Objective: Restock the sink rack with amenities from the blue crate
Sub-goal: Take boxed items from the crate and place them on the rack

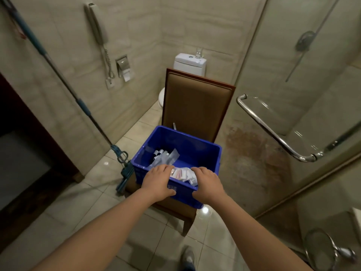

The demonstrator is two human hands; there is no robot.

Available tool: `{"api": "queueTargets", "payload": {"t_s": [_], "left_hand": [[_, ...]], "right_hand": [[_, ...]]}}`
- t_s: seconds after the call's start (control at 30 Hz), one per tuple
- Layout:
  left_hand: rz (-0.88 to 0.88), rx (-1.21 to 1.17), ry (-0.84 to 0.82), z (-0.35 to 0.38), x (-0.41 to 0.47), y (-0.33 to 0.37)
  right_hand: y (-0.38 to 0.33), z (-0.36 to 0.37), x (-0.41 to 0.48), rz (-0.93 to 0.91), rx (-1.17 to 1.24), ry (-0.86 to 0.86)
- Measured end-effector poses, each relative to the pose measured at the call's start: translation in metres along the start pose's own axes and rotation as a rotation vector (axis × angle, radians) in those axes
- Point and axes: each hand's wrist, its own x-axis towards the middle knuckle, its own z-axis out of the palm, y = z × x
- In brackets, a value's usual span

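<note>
At near rim of blue crate [187, 145]: your fingers [166, 168] curl close together over the edge, thumbs pressed on outer wall. Left hand [159, 181] grips at 7 o'clock, right hand [208, 183] at 5. Forearms extended, nearly parallel. Crate sits on chair [197, 106] seat; white packets [183, 175] at 6 o'clock inside.

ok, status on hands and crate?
Both holding: left hand, right hand on blue crate near rim. Crate on chair, sachets inside. Nothing over it.
</note>
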Motion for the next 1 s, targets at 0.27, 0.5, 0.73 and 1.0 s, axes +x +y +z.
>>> {"api": "queueTargets", "payload": {"t_s": [0.27,0.5,0.73,1.0], "left_hand": [[-0.099,0.027,-0.007,0.003,0.060,0.002],[-0.181,0.002,-0.053,0.016,0.093,0.005],[-0.240,-0.008,-0.149,0.026,0.122,-0.011],[-0.184,-0.032,-0.325,0.046,0.178,-0.044]], "right_hand": [[0.039,-0.003,0.073,-0.097,-0.013,-0.062],[0.069,0.007,0.114,-0.111,0.016,-0.107],[0.075,0.025,0.145,-0.073,0.056,-0.183],[0.081,0.043,0.181,0.075,0.089,-0.282]]}}
